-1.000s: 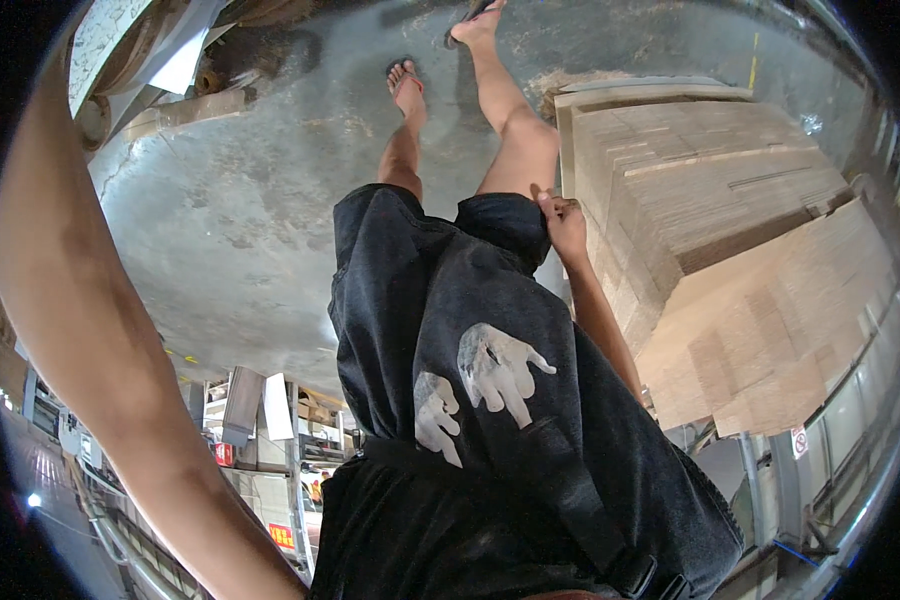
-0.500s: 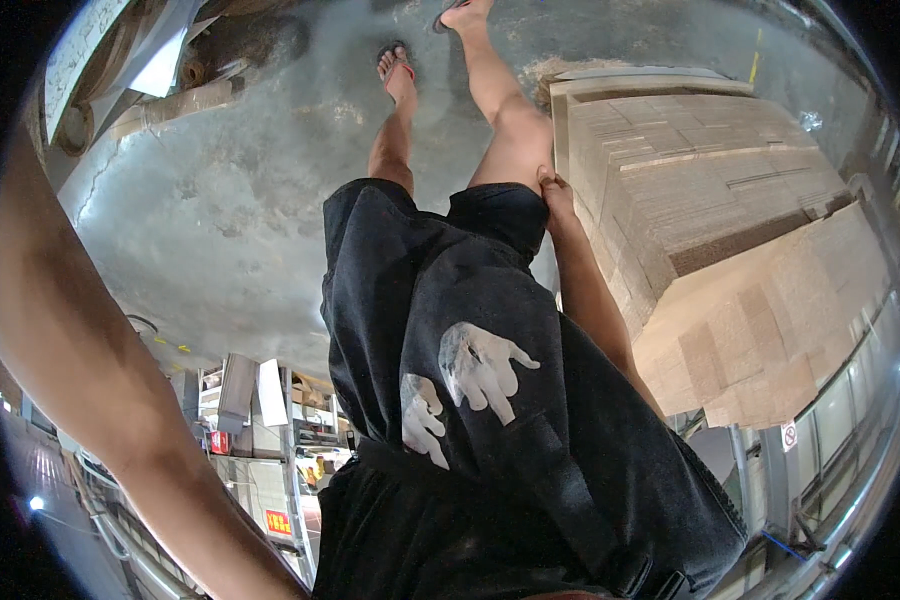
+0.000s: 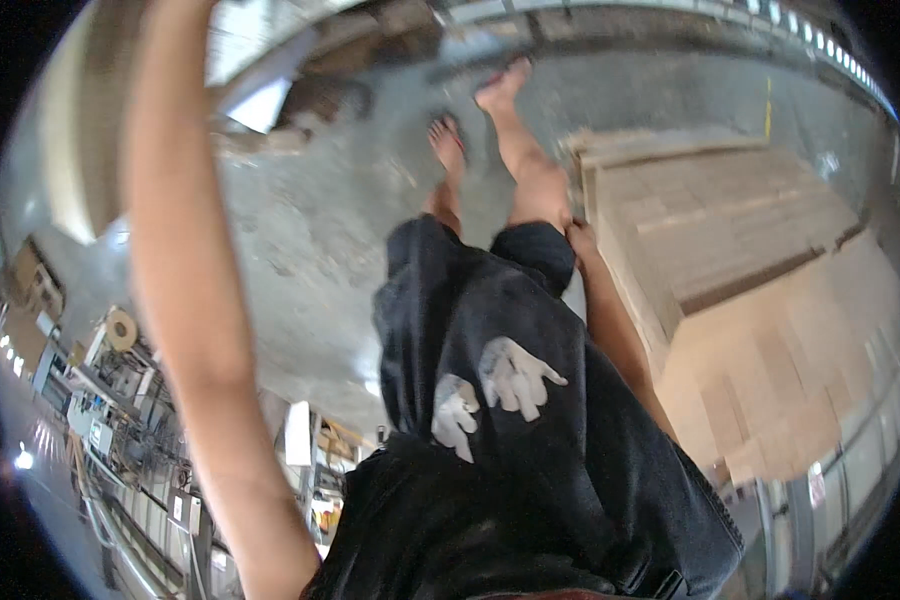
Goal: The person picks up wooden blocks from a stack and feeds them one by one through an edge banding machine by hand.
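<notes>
The right hand (image 3: 578,238) hung loosely curled and empty beside the stacked cardboard (image 3: 730,290) on the floor (image 3: 310,240); the left hand was out of frame.

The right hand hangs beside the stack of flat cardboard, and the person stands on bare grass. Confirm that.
Not grass: the head view shows a grey concrete floor underfoot. The right hand does hang beside the stack of flat cardboard.
</notes>
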A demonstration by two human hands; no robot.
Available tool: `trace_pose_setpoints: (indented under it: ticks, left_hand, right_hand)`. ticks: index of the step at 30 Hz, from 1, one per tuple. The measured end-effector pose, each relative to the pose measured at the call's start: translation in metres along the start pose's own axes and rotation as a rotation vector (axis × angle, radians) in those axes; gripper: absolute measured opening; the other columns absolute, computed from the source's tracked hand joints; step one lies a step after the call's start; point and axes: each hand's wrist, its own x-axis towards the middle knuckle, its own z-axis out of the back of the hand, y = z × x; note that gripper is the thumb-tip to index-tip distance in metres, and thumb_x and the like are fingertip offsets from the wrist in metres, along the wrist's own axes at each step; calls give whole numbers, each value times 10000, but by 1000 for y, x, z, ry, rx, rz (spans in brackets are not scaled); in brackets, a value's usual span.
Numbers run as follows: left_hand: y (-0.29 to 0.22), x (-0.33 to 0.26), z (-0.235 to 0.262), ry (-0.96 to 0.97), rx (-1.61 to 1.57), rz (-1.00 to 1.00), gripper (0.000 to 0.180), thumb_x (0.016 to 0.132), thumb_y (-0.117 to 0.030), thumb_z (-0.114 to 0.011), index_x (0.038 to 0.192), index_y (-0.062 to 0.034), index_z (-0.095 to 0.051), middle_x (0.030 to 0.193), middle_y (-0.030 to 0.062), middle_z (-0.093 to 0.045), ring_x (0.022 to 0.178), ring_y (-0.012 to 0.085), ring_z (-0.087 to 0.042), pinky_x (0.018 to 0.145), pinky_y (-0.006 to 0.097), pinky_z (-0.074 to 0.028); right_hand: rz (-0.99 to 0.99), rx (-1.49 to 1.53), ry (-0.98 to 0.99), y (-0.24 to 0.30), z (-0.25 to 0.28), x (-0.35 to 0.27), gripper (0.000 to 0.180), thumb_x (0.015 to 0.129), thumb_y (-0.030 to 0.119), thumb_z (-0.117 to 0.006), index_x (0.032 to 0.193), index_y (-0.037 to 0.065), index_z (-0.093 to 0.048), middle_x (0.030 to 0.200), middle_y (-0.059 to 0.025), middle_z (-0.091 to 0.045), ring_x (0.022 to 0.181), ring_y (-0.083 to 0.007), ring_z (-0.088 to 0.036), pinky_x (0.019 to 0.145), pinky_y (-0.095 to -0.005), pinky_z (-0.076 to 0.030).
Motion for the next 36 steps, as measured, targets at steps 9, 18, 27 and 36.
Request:
trace_pose_setpoints:
  ticks: [9, 18, 27, 36]
  left_hand:
    - [-1, -16, -36, -20, -99, 134, 789, 867, -294, -812, 1561, -158, -462, 1696, 220, -289, 1566, 454, -254, 1195, 746, -248]
    - [63, -91, 53, -448, -76, 216, 551, 835, -259, -815, 1339, -96, -668, 1479, 262, -525, 1393, 439, -472, 1173, 508, -398]
    - [160, -162, 74, -230, -182, 524, 1047, 599, -476, -939, 1537, -254, -531, 1615, 274, -366, 1494, 446, -316, 1224, 561, -253]
    - [52, -61, 48, -337, -192, 30, 970, 564, -536, -920, 1433, -219, -629, 1551, 253, -431, 1419, 468, -367, 1201, 596, -245]
  right_hand:
    - [379, -65, 32, 145, -11, 6, 387, 1001, 296, -690, 1164, -54, -716, 1125, -157, -758, 1035, -260, -694, 970, -365, -517]
    - [593, 215, -155, 188, 96, 30, 287, 1001, 229, -728, 1156, -11, -707, 959, -9, -689, 838, -115, -607, 753, -281, -501]
    - [774, -61, 121, 309, 124, -119, 422, 1010, 318, -725, 1225, -44, -702, 1058, -63, -731, 977, -143, -645, 900, -307, -516]
    - [1130, 223, 244, 472, -51, -273, 291, 1050, 203, -654, 1248, -5, -701, 1067, -63, -784, 923, -124, -715, 829, -280, -563]
